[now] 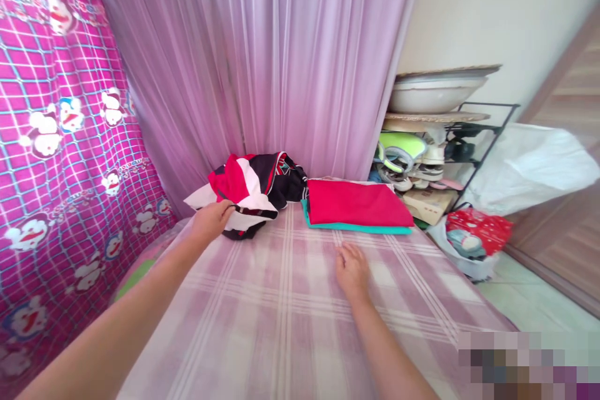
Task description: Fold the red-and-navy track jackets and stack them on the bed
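My left hand (213,222) is closed on the near edge of a red, white and black garment (248,184), at the front of a loose heap of clothes. A dark garment (276,178) with red and white trim lies crumpled behind it. My right hand (354,269) hovers over or rests on the checked sheet (281,325), with nothing seen in it and its fingers loosely bent. Just beyond that hand sits a neat stack, with a red folded cloth (359,203) on top and a teal folded cloth (370,229) under it.
A purple curtain (281,62) hangs behind the clothes, and a pink patterned cloth (56,137) hangs at left. On the right stands a rack (497,128) with shoes and a white basin (435,94). Bags (478,234) sit on the floor past the sheet's right edge.
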### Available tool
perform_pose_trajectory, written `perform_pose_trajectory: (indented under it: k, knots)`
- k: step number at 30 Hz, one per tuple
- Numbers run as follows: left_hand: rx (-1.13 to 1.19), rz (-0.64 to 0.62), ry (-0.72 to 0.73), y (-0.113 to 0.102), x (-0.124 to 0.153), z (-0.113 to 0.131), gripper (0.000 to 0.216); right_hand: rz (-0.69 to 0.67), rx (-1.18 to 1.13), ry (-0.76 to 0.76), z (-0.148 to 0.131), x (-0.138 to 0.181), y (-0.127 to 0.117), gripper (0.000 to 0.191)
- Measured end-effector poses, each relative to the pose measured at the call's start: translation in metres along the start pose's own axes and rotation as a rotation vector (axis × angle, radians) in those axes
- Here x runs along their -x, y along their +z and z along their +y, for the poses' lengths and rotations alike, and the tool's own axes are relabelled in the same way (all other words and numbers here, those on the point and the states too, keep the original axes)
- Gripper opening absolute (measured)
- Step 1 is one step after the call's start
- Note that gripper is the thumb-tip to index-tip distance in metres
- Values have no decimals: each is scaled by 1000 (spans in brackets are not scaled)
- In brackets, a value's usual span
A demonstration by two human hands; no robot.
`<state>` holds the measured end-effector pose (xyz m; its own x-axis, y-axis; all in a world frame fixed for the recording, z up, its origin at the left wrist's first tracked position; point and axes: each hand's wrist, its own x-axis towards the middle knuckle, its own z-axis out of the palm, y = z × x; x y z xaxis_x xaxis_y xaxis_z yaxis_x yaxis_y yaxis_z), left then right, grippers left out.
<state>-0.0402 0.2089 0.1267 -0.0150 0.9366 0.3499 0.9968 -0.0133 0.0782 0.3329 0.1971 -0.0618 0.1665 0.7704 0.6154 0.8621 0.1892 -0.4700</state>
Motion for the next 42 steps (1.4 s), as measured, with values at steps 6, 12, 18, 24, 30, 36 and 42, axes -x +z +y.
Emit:
perform_pose_trajectory:
  k: [6, 12, 18, 24, 30, 36, 42]
  knots:
    - [198, -137, 278, -37, 59, 36, 30, -12, -132, 54, -9, 29, -20, 37]
    - [422, -201, 490, -22, 118, 103, 32, -69, -324, 101, -20, 61, -56, 45]
    - [458, -293, 688, 4, 172, 167, 28, -191, -369, 301, -10, 72, -100, 58]
    - [528, -398, 789, 11, 190, 180, 37, -337, -228, 360, 7, 66, -125, 52]
    - [328, -229, 349, 19, 132, 105, 34, -442, -32, 311, 1, 41, -130, 45]
    - [56, -136, 136, 34, 76, -3, 45, -597, 63, 263, -27, -7, -110, 44]
    - [-56, -273, 133, 56, 61, -47, 48, -843, -72, 240, -34, -26, -84, 31]
